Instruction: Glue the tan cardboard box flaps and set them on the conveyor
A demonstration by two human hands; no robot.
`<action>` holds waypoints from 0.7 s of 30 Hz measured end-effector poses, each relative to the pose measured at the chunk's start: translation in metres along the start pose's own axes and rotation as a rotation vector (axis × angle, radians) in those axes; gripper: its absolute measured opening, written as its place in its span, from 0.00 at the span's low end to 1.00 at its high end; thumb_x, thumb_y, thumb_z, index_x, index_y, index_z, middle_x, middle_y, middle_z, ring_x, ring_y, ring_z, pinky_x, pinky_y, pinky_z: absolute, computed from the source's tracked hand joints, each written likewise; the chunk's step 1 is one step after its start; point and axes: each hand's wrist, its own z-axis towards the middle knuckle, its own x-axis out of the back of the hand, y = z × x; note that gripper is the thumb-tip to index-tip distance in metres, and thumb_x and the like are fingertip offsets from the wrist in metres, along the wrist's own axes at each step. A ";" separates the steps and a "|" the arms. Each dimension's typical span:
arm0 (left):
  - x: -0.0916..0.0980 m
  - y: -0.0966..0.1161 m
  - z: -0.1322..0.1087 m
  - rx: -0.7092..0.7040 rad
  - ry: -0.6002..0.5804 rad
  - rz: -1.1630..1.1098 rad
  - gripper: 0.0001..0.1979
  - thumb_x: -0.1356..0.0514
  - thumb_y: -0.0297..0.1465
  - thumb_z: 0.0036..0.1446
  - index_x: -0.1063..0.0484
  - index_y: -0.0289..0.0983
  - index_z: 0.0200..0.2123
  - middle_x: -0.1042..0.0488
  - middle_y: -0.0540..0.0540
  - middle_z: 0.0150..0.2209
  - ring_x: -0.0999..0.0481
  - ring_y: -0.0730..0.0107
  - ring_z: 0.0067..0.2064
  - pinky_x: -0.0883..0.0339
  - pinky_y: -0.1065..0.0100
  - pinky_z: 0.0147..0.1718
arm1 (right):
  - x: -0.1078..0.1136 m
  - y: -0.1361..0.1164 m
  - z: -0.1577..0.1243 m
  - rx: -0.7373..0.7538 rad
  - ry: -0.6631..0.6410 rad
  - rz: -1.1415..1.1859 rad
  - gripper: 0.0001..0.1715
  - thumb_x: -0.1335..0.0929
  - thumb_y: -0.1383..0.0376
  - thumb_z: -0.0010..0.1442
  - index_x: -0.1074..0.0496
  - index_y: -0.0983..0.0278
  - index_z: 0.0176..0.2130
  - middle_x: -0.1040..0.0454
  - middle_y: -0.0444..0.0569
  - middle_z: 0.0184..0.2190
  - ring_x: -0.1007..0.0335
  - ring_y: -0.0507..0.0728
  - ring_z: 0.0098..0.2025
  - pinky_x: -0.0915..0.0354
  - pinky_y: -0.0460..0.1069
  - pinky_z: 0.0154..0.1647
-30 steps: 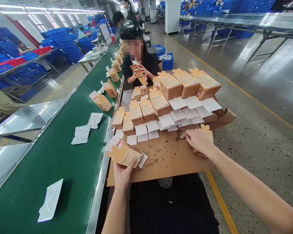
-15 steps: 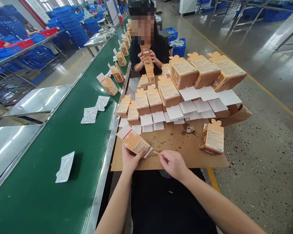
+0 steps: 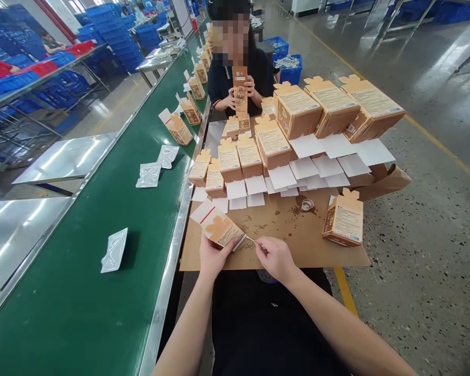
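My left hand [image 3: 215, 257] is wrapped round a small tan carton [image 3: 219, 225], tilted, with a white flap and a red strip at its upper left end. My right hand [image 3: 274, 257] pinches a thin stick [image 3: 250, 238], perhaps a cotton swab. The stick's far end is at the white flap on the carton's lower right end; whether it touches is too small to tell. Both hands are over the brown cardboard sheet [image 3: 203, 257]. Beyond them lies a small round clear dish [image 3: 307, 205] amid wet spots. One more tan carton [image 3: 343, 218] stands to the right.
Rows of tan cartons [image 3: 274, 142] with white flaps out stand ahead. On my left runs a green conveyor belt [image 3: 82, 313] carrying silver pouches [image 3: 115, 250] and cartons. Across the table a person [image 3: 258, 70] holds a carton. Blue crates [image 3: 291, 69] stand behind.
The stick in my right hand has come up to the carton's lower right flap. Pouches on the belt have shifted away from me. The person opposite has changed their hold on a carton.
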 end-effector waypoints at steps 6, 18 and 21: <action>0.001 -0.002 -0.008 -0.049 0.026 0.162 0.41 0.13 0.49 0.46 0.21 0.43 0.60 0.11 0.34 0.57 0.09 0.36 0.60 0.12 0.44 0.57 | 0.037 -0.007 -0.030 -0.124 0.135 0.071 0.23 0.33 0.63 0.83 0.24 0.57 0.33 0.32 0.40 0.23 0.39 0.52 0.25 0.37 0.48 0.30; 0.028 -0.009 0.010 -0.071 0.161 0.339 0.38 0.17 0.51 0.48 0.22 0.45 0.57 0.11 0.36 0.53 0.09 0.34 0.57 0.13 0.43 0.55 | 0.051 -0.011 -0.034 -0.117 0.175 0.120 0.23 0.32 0.61 0.81 0.24 0.57 0.32 0.30 0.40 0.22 0.35 0.53 0.23 0.35 0.48 0.28; 0.089 -0.005 0.021 0.012 0.397 0.387 0.41 0.15 0.53 0.44 0.24 0.45 0.56 0.12 0.36 0.54 0.10 0.31 0.59 0.15 0.35 0.61 | 0.067 -0.008 -0.040 -0.157 0.212 0.127 0.22 0.30 0.60 0.80 0.20 0.57 0.32 0.27 0.42 0.22 0.34 0.54 0.21 0.34 0.49 0.25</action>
